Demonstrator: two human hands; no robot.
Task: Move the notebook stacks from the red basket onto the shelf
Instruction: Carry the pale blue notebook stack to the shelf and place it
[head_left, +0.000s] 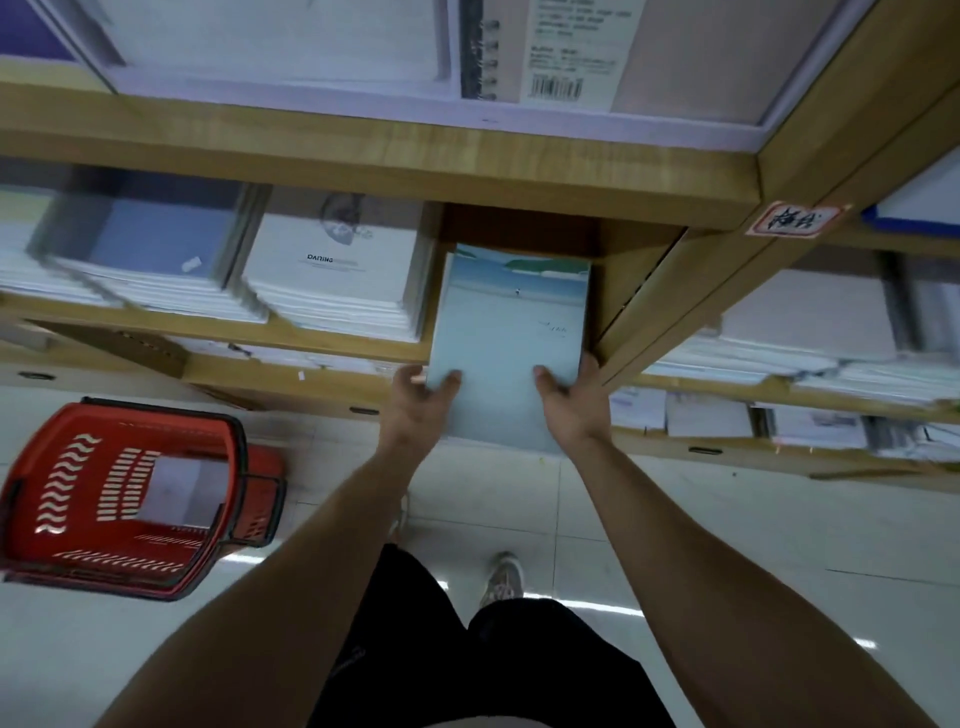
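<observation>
A stack of pale blue notebooks (506, 338) with a beach picture on the cover sticks halfway into a gap on the wooden shelf (363, 156), right of the white stacks. My left hand (418, 402) grips its near left corner and my right hand (571, 400) grips its near right corner. The red basket (78, 499) stands on the floor at the lower left, and a pale notebook (176, 491) lies at its bottom.
White notebook stacks (337, 280) and bluish ones (150, 244) fill the shelf to the left of the gap. A wooden upright (675, 312) borders the gap on the right, with more stacks beyond. My legs and a shoe (501, 577) are on the tiled floor.
</observation>
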